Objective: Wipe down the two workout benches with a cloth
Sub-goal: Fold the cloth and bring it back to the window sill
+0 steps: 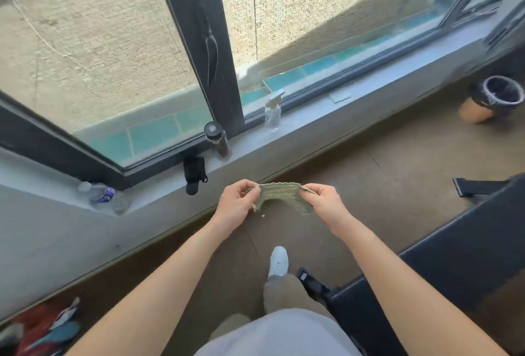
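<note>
A small green knitted cloth (279, 196) is stretched between my two hands in front of me, above the brown floor. My left hand (237, 203) pinches its left edge and my right hand (324, 200) pinches its right edge. A black padded workout bench (454, 253) runs along the right side, close to my right arm. Only this one bench shows; its far end leaves the frame at the right.
A grey window sill (306, 125) carries a clear spray bottle (273, 110), a dark flask (217, 138), a black pouch (194, 173) and a lying water bottle (98, 192). A lined bin (494, 98) stands at the far right. Bags (48, 327) lie bottom left.
</note>
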